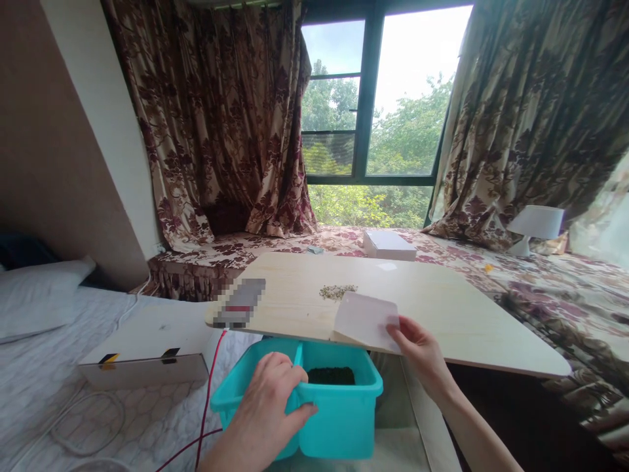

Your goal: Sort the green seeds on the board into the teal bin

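Observation:
My left hand (pixel 272 400) grips the near rim of a turquoise plastic bin (pixel 339 419), fingers curled over its edge. Dark material (pixel 331 375) lies inside the bin. My right hand (pixel 417 351) pinches the lower right corner of a white sheet of paper (pixel 363 320) at the front edge of a light wooden board (pixel 442 308). A small heap of greenish crumbs (pixel 337 291) rests on the board just beyond the paper. The bin sits below the board's front edge.
A white box (pixel 388 244) and a white lamp (pixel 534 226) stand on the patterned window seat. A cardboard box (pixel 147 341), a red cable (pixel 209 387) and a white cable (pixel 88 426) lie on the mattress at left. A blurred object (pixel 239 303) sits on the board's left corner.

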{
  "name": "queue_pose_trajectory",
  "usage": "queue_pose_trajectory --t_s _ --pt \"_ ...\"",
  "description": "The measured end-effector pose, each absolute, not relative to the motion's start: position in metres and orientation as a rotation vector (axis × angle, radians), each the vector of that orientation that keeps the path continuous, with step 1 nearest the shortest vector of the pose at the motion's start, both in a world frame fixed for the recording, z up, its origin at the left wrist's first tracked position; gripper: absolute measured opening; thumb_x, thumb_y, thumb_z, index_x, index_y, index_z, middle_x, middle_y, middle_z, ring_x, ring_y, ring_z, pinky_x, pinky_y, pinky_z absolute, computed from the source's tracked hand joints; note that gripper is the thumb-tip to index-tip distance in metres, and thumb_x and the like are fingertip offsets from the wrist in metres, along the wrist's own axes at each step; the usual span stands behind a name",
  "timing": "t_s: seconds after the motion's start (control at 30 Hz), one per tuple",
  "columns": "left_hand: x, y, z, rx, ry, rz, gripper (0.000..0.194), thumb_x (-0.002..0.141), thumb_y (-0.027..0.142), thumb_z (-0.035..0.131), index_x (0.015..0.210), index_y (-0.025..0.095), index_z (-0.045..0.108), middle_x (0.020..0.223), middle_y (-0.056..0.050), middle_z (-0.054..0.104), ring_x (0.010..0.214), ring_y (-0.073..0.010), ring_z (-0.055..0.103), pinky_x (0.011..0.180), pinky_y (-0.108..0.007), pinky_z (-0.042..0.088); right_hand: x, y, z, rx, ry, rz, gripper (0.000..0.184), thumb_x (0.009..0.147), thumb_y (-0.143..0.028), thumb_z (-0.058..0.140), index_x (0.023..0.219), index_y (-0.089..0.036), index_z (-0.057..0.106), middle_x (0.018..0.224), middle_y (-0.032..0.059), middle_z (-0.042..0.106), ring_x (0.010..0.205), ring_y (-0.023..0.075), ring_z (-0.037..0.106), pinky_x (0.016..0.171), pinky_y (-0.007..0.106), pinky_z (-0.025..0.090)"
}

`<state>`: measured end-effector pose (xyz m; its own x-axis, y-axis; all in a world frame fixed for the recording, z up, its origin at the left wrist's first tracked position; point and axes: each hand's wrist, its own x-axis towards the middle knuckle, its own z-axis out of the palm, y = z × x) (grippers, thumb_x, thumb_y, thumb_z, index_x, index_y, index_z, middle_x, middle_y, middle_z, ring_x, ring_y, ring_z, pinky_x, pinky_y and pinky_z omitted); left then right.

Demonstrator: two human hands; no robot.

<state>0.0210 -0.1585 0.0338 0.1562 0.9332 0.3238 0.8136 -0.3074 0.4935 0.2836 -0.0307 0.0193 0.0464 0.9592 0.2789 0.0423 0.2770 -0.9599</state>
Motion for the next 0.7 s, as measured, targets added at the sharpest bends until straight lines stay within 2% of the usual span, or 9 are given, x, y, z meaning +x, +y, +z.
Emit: queue_pose_trajectory --t_s 0.27,0.47,0.57,0.7 --pt "0.004 -0.161 0.031 2.174 1.785 0.790 0.017 0.071 0.025 0.070 0.087 0.023 0.063 0.093 -0.003 0.061 0.101 -0.0252 0.051 0.087 -0.039 0.042 0.222 0.008 0.033 -0.882 -1.353 0.996 0.029 0.063 -0.041 0.070 0.081 -0.019 0.067 0.082 0.0074 0.075 0.081 0.0241 0.069 0.075 0.035 0.053" --pt "-0.003 -0.161 0.030 2.190 1.806 0.782 0.013 0.072 0.024 0.068 0.084 0.023 0.061 0.091 -0.003 0.061 0.098 -0.0248 0.052 0.085 -0.039 0.042 0.200 0.023 0.032 -0.891 -1.437 1.030 0.020 0.063 -0.035 0.066 0.073 -0.019 0.065 0.077 0.0054 0.074 0.077 0.0219 0.068 0.073 0.033 0.052" --pt "-0.005 -0.162 0.031 2.198 1.784 0.802 0.012 0.073 0.024 0.066 0.084 0.023 0.061 0.090 -0.002 0.061 0.099 -0.0244 0.051 0.086 -0.038 0.042 0.210 0.013 0.033 -0.931 -1.521 1.058 0.020 0.064 -0.036 0.066 0.073 -0.018 0.066 0.076 0.0049 0.074 0.077 0.0221 0.068 0.071 0.033 0.051" --pt "-0.001 -0.165 0.034 2.185 1.797 0.775 0.014 0.073 0.026 0.068 0.085 0.023 0.061 0.092 -0.002 0.060 0.100 -0.0246 0.050 0.087 -0.039 0.041 0.237 -0.006 0.042 -0.905 -1.633 1.210 0.029 0.064 -0.041 0.071 0.082 -0.018 0.070 0.080 0.0057 0.075 0.075 0.0216 0.068 0.067 0.032 0.052"
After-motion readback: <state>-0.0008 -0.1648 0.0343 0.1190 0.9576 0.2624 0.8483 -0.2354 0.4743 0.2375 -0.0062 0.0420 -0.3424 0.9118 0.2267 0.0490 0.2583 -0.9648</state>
